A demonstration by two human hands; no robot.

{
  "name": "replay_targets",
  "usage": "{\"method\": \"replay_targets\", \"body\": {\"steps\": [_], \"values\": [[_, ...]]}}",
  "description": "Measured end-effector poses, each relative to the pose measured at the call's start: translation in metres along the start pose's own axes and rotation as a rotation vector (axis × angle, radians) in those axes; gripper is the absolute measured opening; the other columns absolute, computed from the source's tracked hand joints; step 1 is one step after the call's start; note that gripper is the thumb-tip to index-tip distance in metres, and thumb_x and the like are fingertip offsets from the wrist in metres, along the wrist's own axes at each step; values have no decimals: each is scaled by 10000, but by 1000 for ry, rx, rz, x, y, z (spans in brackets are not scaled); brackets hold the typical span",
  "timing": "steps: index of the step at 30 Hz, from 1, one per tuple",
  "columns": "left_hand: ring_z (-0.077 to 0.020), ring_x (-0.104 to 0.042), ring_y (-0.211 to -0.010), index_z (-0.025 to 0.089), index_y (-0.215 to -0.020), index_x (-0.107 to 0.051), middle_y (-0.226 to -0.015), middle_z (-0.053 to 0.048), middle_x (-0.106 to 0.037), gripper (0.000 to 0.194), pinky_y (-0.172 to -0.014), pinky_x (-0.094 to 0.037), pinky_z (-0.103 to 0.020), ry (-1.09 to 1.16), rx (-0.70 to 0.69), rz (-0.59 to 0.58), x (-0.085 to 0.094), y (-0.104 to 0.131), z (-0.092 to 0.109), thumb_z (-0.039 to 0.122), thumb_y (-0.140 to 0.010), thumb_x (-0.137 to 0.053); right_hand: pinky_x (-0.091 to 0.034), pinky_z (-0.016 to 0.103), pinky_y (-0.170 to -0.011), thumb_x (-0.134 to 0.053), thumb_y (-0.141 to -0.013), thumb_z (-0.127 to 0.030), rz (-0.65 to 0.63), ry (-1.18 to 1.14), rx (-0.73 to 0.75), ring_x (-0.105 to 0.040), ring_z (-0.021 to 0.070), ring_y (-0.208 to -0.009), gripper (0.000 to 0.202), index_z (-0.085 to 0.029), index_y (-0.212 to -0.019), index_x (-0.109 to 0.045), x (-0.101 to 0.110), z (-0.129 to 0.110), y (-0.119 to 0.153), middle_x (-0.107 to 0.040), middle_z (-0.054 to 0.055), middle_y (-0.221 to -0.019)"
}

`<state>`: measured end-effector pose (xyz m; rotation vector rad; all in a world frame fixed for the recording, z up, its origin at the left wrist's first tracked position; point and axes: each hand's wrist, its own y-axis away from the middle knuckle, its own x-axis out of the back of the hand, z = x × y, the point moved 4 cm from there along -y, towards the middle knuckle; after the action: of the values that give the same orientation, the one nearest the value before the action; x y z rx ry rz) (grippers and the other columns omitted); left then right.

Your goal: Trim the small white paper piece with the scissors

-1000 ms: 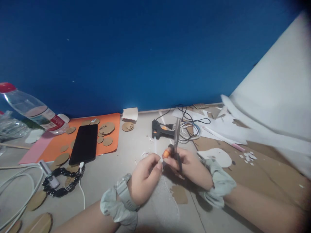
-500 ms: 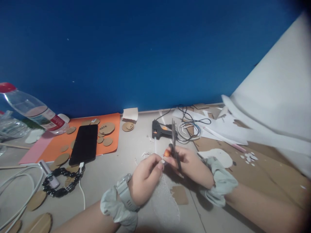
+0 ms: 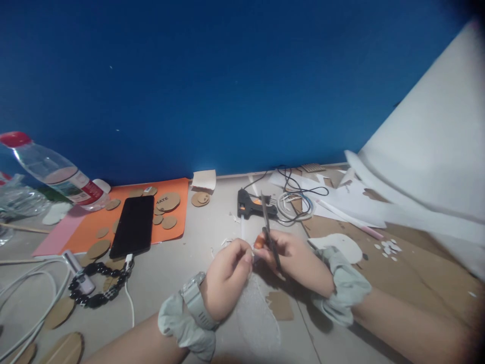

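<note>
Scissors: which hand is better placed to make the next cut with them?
Right, most likely: the right hand holds the scissors, blades pointing away from the person. The left hand is beside it, thumb and fingers closed together; what they may pinch is too small to tell.

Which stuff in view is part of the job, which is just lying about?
Part of the job:
scissors, in the right hand
whatever the left hand pinches, too small to identify

Probably just lying about:
phone
beaded bracelet
red-capped bottle
glue gun, untouched, possibly related
</note>
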<state>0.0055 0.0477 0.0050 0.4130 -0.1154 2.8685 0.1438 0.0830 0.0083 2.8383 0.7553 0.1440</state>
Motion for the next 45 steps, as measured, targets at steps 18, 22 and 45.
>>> {"method": "replay_targets", "body": {"steps": [18,22,45], "values": [[-124,-435,-617,197,-832,-457,-667,41,-437,170,-623,-369,-259,13,-27,91,4,2,-1,241,-955,-348,-276,143,-341,-602,-842,-443,-95,-124,-20,-335,40,-352,299,-174,-786,-487,-7,1,3,-394,-99,-462],[-116,-449,-623,202,-850,-457,-694,38,-458,171,-621,-384,-242,14,-45,214,8,3,1,257,-967,-345,-314,162,-340,-475,-881,-542,-212,-192,-14,-379,58,-359,382,-174,-778,-481,-12,4,6,-421,-73,-481],[-126,-492,-669,198,-842,-465,-716,21,-498,151,-658,-408,-251,14,-94,306,11,2,3,245,-959,-382,-393,157,-375,-400,-905,-564,-338,174,-52,-396,52,-405,407,-170,-890,-504,-23,17,14,-440,-53,-587]]}}
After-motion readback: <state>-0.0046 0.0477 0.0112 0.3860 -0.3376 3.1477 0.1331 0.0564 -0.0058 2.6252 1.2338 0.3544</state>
